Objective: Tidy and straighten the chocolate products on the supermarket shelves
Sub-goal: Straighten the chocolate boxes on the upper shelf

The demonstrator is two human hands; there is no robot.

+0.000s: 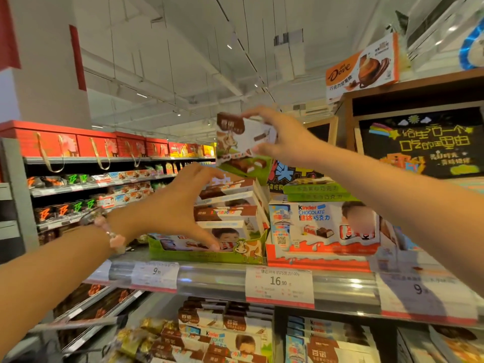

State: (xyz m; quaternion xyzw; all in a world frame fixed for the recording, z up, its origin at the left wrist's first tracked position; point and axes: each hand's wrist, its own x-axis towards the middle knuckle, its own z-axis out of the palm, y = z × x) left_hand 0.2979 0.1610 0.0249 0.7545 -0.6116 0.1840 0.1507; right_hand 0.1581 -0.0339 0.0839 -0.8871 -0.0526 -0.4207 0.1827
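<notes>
Two hands work at the shelf: the right hand [281, 138] pinches a brown-and-white chocolate box [242, 138] above the stacked chocolate boxes [230, 205], which the spread left hand [175, 205] steadies.

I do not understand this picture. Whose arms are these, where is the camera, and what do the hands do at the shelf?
There is no machine. A person wears one camera on the head, so you see their own two arms reaching forward. The right hand pinches a brown and white chocolate box in its fingers, lifted above the shelf. The left hand spans a stack of similar boxes standing in a green display tray. Beside it sits a large Kinder Chocolate box. Price tags hang on the shelf edge.
</notes>
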